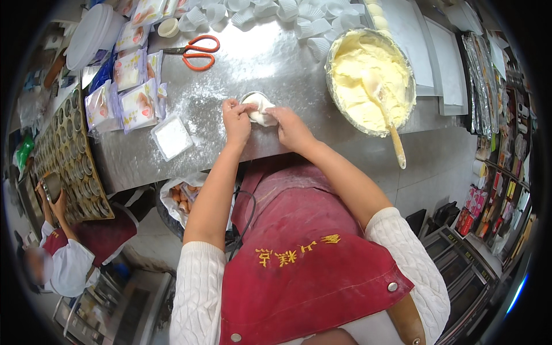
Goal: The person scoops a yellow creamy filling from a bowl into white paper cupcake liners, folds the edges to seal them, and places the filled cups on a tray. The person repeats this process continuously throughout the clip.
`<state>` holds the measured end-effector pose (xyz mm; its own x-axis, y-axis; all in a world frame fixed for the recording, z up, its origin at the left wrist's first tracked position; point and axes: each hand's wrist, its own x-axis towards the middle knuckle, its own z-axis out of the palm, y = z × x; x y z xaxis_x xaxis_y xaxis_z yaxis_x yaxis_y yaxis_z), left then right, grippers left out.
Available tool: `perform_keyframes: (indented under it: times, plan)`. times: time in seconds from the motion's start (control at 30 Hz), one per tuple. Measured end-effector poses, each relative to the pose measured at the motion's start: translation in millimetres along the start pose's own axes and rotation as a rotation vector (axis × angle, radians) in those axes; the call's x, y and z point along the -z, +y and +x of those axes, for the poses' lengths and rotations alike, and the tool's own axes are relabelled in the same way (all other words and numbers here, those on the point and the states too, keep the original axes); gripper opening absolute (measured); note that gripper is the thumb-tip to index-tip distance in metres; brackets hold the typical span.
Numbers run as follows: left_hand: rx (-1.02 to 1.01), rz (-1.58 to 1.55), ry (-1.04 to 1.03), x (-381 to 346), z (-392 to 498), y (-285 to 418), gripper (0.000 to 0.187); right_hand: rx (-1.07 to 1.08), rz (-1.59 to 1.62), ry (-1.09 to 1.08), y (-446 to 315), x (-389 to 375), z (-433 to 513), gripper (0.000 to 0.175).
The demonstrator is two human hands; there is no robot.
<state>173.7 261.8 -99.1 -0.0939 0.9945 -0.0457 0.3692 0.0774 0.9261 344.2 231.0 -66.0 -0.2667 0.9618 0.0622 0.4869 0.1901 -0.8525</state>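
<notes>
Both of my hands pinch the edges of a white piece of dough (261,113), which sits in a small round cup whose rim shows at the top. My left hand (237,121) grips its left side, and my right hand (293,128) its right side. To the right stands a metal bowl of pale yellow cream (366,73) with a spatula (394,138) leaning in it, its handle over the rim. At the lower left of my hands lies a square tray of white powder (171,137). Red-handled scissors (201,53) lie further up the table.
The steel table (258,56) is dusted with white powder. Wrapped packets (138,105) are piled at the left, and white paper cups (310,21) lie along the far side. A co-worker (73,258) holds a container beside a tray of round moulds (75,159). Below the table is a bag of eggs (181,198).
</notes>
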Motion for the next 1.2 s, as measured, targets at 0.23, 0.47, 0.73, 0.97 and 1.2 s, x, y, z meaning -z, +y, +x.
perform_keyframes:
  times: [0.23,0.47,0.73,0.97,1.2]
  plan:
    - [-0.017,0.076,-0.031,5,2,7,0.032,0.256,-0.063,-0.103,-1,7,26,0.016]
    - [-0.139,0.135,-0.059,8,4,8,0.022,0.051,0.029,0.132,-11,-4,51,0.014]
    - [0.002,-0.086,0.041,12,1,13,0.017,-0.094,0.117,0.14,-8,-11,53,0.02]
    - [-0.008,-0.069,0.051,13,-2,14,0.018,-0.059,0.1,0.193,-6,-13,50,0.019]
    - [-0.123,-0.02,0.036,12,-7,6,0.009,0.107,0.061,0.016,0,-4,39,0.022]
